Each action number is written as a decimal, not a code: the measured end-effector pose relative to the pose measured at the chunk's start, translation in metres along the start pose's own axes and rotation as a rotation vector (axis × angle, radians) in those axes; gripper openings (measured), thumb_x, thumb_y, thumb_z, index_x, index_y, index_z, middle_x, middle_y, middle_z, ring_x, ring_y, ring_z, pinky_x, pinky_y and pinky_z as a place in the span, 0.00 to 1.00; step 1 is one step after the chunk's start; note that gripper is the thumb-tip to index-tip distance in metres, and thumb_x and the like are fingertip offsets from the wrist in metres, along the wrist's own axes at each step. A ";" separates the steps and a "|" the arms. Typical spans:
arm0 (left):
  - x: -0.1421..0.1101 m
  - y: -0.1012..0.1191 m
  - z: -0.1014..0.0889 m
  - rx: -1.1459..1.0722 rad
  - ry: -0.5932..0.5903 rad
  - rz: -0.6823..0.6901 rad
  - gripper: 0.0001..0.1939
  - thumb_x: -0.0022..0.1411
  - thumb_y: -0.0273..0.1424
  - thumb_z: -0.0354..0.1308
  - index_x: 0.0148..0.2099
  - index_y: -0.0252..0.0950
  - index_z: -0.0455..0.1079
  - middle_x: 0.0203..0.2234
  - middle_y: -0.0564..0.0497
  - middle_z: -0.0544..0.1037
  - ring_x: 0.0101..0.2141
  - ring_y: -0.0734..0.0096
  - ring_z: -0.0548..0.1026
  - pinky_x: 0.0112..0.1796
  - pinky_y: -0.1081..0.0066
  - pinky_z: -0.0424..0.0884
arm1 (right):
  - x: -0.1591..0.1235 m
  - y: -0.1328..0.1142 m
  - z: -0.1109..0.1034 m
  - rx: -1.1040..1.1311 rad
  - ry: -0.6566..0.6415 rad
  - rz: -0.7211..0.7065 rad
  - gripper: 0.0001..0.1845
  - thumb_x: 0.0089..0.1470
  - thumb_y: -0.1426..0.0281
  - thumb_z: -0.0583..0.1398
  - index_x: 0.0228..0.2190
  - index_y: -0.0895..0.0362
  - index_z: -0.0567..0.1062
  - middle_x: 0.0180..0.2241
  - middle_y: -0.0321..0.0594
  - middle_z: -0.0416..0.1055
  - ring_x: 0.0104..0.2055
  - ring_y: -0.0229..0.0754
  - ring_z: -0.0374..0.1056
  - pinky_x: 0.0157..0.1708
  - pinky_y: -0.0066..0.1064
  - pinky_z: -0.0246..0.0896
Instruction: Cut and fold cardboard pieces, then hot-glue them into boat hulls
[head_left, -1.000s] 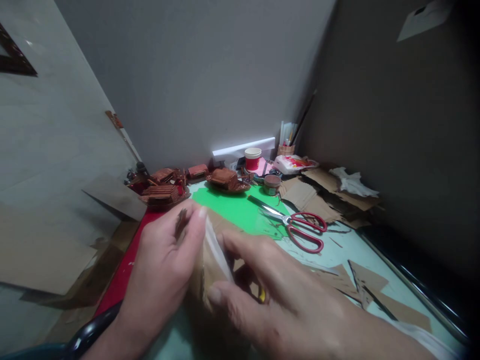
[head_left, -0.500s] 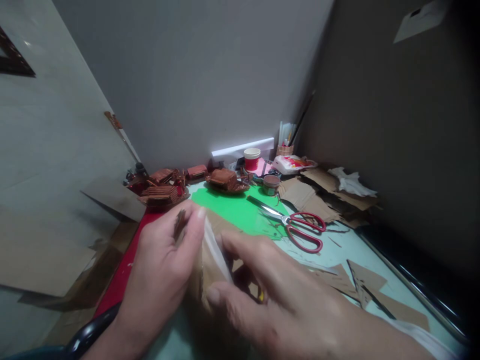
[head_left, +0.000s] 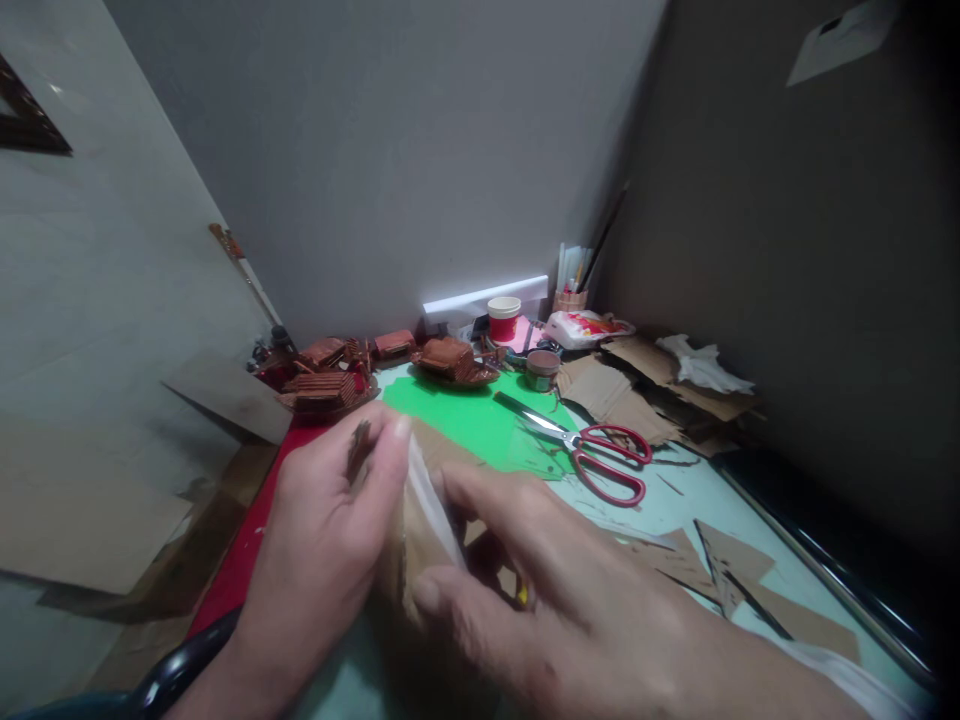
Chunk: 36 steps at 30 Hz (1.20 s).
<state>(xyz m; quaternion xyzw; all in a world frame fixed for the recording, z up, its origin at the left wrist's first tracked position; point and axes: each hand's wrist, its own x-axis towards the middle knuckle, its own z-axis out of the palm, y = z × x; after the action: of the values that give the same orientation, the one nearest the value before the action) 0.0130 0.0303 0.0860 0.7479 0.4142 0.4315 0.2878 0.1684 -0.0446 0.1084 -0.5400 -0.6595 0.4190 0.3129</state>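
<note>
Both my hands press on a piece of brown cardboard [head_left: 420, 540] at the near edge of the table. My left hand [head_left: 322, 545] lies over its left side with fingers curled around the edge. My right hand [head_left: 570, 600] pinches a white strip [head_left: 433, 510] that runs along the cardboard between thumb and forefinger. Something small and yellow [head_left: 523, 592] shows under my right palm; what it is stays hidden.
Red-handled scissors [head_left: 592, 450] lie on a green sheet [head_left: 480, 420] just beyond my hands. Brown model boats [head_left: 330, 378] sit at the back left, a red cup [head_left: 504, 318] and jar [head_left: 541, 368] at the back. Cardboard scraps [head_left: 720, 575] cover the right side.
</note>
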 end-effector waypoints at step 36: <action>0.000 0.004 0.001 -0.004 -0.004 -0.008 0.19 0.70 0.34 0.50 0.25 0.39 0.54 0.20 0.59 0.57 0.22 0.76 0.57 0.23 0.74 0.57 | 0.000 -0.002 -0.003 -0.032 -0.014 -0.011 0.07 0.59 0.65 0.58 0.38 0.55 0.71 0.35 0.39 0.70 0.33 0.41 0.65 0.31 0.29 0.62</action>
<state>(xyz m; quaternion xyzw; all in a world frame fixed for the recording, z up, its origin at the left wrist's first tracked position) 0.0152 0.0281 0.0888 0.7465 0.4156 0.4299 0.2920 0.1698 -0.0440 0.1115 -0.5382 -0.6713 0.4105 0.3019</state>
